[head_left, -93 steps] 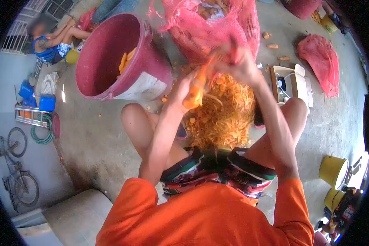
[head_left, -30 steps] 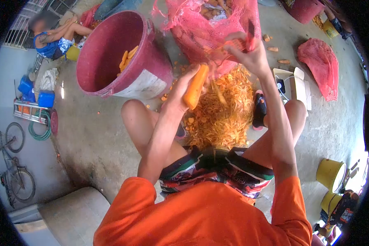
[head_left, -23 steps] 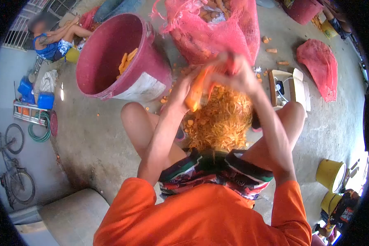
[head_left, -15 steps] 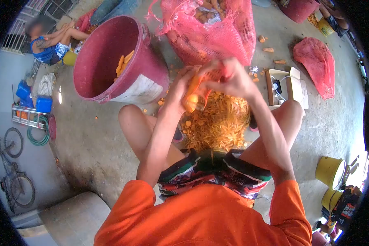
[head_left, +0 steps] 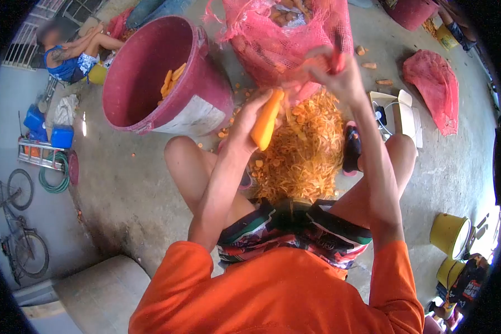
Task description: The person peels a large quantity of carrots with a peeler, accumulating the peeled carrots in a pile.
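Both hands were bunched close together a moment ago; now they have come apart. The right hand [head_left: 334, 75] has swung up and away to the far right. The left hand [head_left: 244, 127] has stayed low, with the carrot [head_left: 266, 119] sticking up out of it.

The left hand is closed tight round the bottom end of the carrot. The carrot is bright orange and smooth and tilts a little. It is up in the air above the heap of peels [head_left: 309, 153], which lies on the floor between the person's knees. The right hand is closed round a small red-handled tool [head_left: 335, 58], a peeler by the look of it. Its blade is too blurry to see. The tool is not touching the carrot.

This looks like the end of one peeling stroke, with the tool lifted clear. The side of the carrot that shows looks nearly clean. A next stroke would need the tool brought back to the carrot's top end. The left hand would need to turn the carrot so a new side faces the blade, with its fingers kept out of the way.

On the far left stands a big dark red bucket [head_left: 142, 61] with peeled carrots [head_left: 171, 80] inside. Far in the middle is a pink net sack [head_left: 286, 39] full of carrots. Another person [head_left: 72, 55] sits far off to the left.
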`<control>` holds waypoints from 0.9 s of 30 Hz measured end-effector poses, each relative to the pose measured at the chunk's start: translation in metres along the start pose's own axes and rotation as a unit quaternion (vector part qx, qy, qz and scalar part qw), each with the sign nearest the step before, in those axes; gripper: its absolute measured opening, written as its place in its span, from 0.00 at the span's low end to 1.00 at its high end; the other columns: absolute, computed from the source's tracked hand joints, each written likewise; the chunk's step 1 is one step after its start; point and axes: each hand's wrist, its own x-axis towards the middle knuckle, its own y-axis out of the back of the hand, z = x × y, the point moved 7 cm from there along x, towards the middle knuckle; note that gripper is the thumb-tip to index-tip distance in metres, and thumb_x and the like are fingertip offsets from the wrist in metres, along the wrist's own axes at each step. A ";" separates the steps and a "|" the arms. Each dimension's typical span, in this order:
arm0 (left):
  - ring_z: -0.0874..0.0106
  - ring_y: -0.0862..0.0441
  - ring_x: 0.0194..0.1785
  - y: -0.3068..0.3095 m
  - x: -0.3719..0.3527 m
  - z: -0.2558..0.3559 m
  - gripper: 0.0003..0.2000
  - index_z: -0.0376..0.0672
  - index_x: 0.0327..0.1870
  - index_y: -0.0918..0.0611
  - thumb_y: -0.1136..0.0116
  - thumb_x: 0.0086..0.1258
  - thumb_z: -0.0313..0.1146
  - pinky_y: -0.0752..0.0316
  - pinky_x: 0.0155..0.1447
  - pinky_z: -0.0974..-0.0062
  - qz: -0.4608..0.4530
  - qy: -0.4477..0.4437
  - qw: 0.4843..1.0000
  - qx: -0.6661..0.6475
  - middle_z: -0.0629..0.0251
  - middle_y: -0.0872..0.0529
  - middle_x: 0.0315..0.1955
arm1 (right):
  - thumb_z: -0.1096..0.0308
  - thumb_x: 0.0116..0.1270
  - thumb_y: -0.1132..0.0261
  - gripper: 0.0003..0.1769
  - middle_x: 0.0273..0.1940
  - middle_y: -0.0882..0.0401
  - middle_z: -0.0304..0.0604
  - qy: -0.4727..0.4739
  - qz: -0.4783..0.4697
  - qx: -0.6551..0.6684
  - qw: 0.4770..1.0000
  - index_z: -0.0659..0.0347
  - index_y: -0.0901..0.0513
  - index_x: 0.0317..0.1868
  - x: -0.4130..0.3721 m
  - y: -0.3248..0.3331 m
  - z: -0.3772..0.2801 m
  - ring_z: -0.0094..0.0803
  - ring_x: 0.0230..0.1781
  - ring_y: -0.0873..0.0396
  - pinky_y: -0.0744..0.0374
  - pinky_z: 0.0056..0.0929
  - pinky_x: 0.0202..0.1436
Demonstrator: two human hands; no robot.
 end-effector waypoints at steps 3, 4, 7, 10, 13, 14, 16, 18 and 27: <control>0.74 0.16 0.42 0.017 0.006 -0.003 0.14 0.41 0.59 0.20 0.43 0.79 0.38 0.19 0.38 0.76 0.014 -0.021 1.000 0.002 0.64 0.15 0.46 | 0.77 0.62 0.25 0.11 0.41 0.12 0.41 -0.048 0.009 0.061 0.997 0.66 0.14 0.45 -0.004 -0.003 -0.002 0.25 0.41 0.15 0.16 0.27 0.48; 0.73 0.16 0.44 0.022 0.008 -0.005 0.14 0.41 0.59 0.20 0.42 0.79 0.38 0.19 0.39 0.74 0.023 -0.029 0.999 0.002 0.64 0.15 0.47 | 0.77 0.60 0.25 0.12 0.40 0.12 0.40 -0.078 -0.030 0.135 0.987 0.66 0.14 0.45 -0.012 -0.020 -0.013 0.24 0.41 0.15 0.16 0.28 0.48; 0.74 0.16 0.44 0.015 0.018 -0.002 0.14 0.42 0.58 0.21 0.42 0.79 0.37 0.18 0.40 0.73 0.038 -0.076 0.996 0.035 0.65 0.15 0.48 | 0.77 0.57 0.22 0.15 0.42 0.11 0.42 0.095 -0.108 0.016 0.989 0.64 0.12 0.45 -0.016 -0.045 -0.059 0.27 0.45 0.14 0.16 0.32 0.51; 0.74 0.17 0.43 0.017 0.006 -0.005 0.13 0.42 0.56 0.20 0.41 0.78 0.37 0.19 0.38 0.77 0.001 -0.029 0.999 0.045 0.65 0.15 0.47 | 0.77 0.59 0.23 0.13 0.42 0.11 0.42 -0.048 -0.038 0.070 0.996 0.62 0.12 0.44 -0.005 -0.012 -0.005 0.28 0.46 0.14 0.17 0.33 0.53; 0.74 0.17 0.41 0.014 0.003 -0.002 0.13 0.42 0.58 0.20 0.43 0.79 0.38 0.19 0.37 0.77 0.031 -0.029 0.998 0.040 0.66 0.15 0.45 | 0.77 0.61 0.24 0.10 0.42 0.11 0.41 -0.103 0.031 0.069 0.992 0.61 0.12 0.43 -0.006 0.001 0.007 0.28 0.46 0.14 0.17 0.34 0.54; 0.74 0.17 0.41 0.013 0.006 -0.003 0.13 0.42 0.58 0.20 0.43 0.79 0.38 0.19 0.37 0.77 0.029 -0.031 0.998 0.041 0.66 0.15 0.45 | 0.77 0.62 0.25 0.09 0.43 0.11 0.41 -0.041 0.035 0.028 0.998 0.61 0.12 0.43 -0.007 0.000 -0.004 0.28 0.46 0.14 0.16 0.34 0.54; 0.73 0.17 0.41 0.009 0.010 0.000 0.12 0.42 0.54 0.20 0.45 0.81 0.40 0.20 0.35 0.78 0.036 -0.058 0.997 0.036 0.67 0.16 0.42 | 0.76 0.57 0.23 0.16 0.42 0.13 0.40 0.105 -0.072 -0.012 0.992 0.63 0.13 0.46 -0.016 -0.033 -0.038 0.24 0.42 0.15 0.16 0.26 0.48; 0.74 0.17 0.41 0.013 0.007 -0.001 0.13 0.42 0.56 0.20 0.45 0.81 0.41 0.22 0.33 0.81 0.061 -0.035 0.997 0.034 0.67 0.16 0.41 | 0.77 0.59 0.23 0.15 0.43 0.13 0.40 0.125 -0.066 -0.069 0.988 0.64 0.14 0.47 -0.015 -0.033 -0.037 0.24 0.43 0.15 0.15 0.26 0.51; 0.75 0.17 0.38 0.010 0.009 -0.006 0.14 0.44 0.59 0.21 0.44 0.80 0.40 0.22 0.32 0.80 0.011 0.000 1.000 0.010 0.65 0.16 0.45 | 0.76 0.62 0.24 0.11 0.41 0.11 0.41 0.082 -0.085 -0.008 0.993 0.63 0.12 0.44 -0.013 -0.034 -0.036 0.27 0.40 0.14 0.16 0.27 0.48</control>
